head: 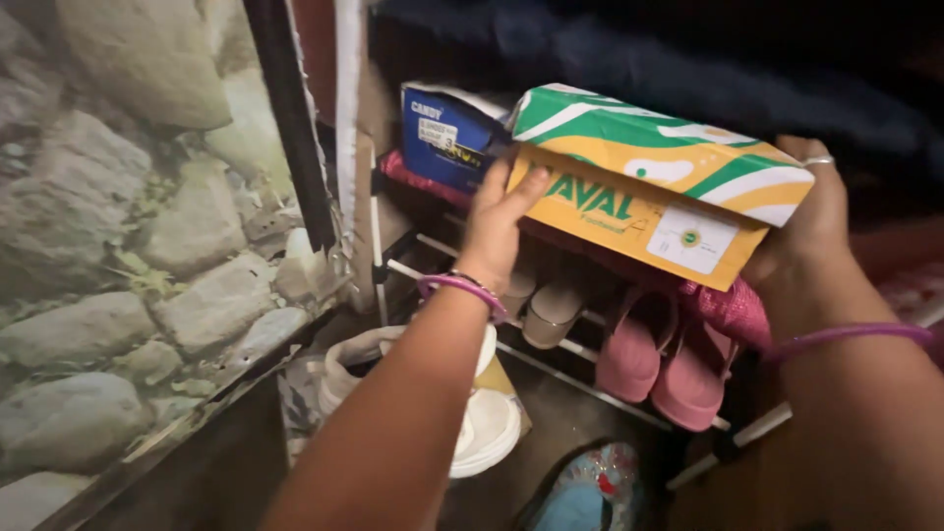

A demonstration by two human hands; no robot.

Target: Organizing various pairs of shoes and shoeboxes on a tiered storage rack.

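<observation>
Yellow, green and white shoebox point(654, 182) held up in front of a shoe rack point(551, 359), level with its top tier, tilted with the right end lower. Left hand point(497, 221) pressed flat against the box's left end, fingers spread, palm bracing, not wrapped. Right hand point(816, 211) cupping the right end from behind, ring on one finger, thumb hidden, so wrap not fully readable; box clearly carried between both palms. Pink bracelet point(462, 287) on the left wrist, another on the right.

Handling, as judgement: cardboard, stiff at edges and corners, soft mid-panel; likely light, or moderate if shoes inside. Surface printed and smooth, a bit slippery under flat palms. Best hold at the two short ends or under the bottom corners; lid possibly loose, so squeezing the lid alone risky. Not fragile, but crushable.

Containers: shoebox closed, contents not visible. Blue shoebox point(447, 133) just behind and left of it on the top tier, also closed, contents unknown. Rack's lower bars carrying pink sandals point(664, 364) and a beige pair point(551, 305), soles outward. White shoes point(487, 423) on the floor below the left forearm; a blue patterned shoe point(590, 492) at bottom edge. Stone-print curtain point(128, 246) pulled aside at left.
</observation>
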